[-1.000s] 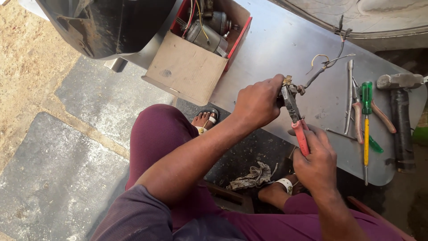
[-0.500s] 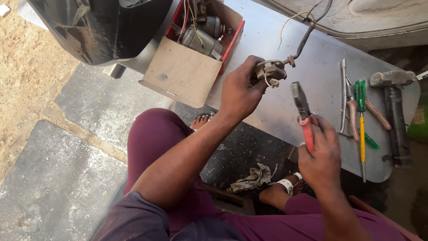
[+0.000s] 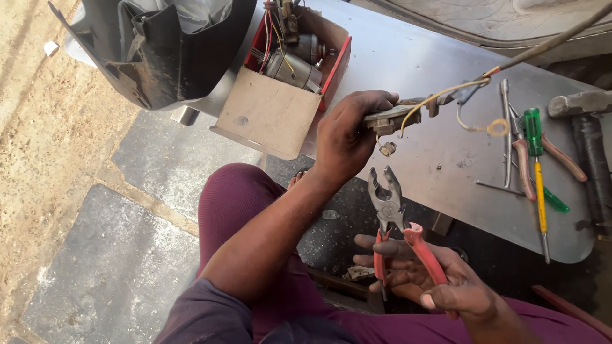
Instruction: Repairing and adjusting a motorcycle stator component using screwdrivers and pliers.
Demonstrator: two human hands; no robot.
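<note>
The pliers (image 3: 390, 210) have dull grey metal jaws and smooth red plastic handles; the desk (image 3: 408, 57) is matt, scuffed sheet metal; the box (image 3: 268, 118) is rough brown cardboard; the screwdriver (image 3: 537, 165) has a glossy green plastic handle; the floor (image 3: 121, 274) is coarse stone.

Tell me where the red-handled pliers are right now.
In the head view, the red-handled pliers are in the right hand, low and right of centre, jaws open and pointing up, just below the left hand and its wired part.

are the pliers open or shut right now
Open. The pliers in the right hand show a clear gap between the jaws, and the red handles are spread apart.
</note>
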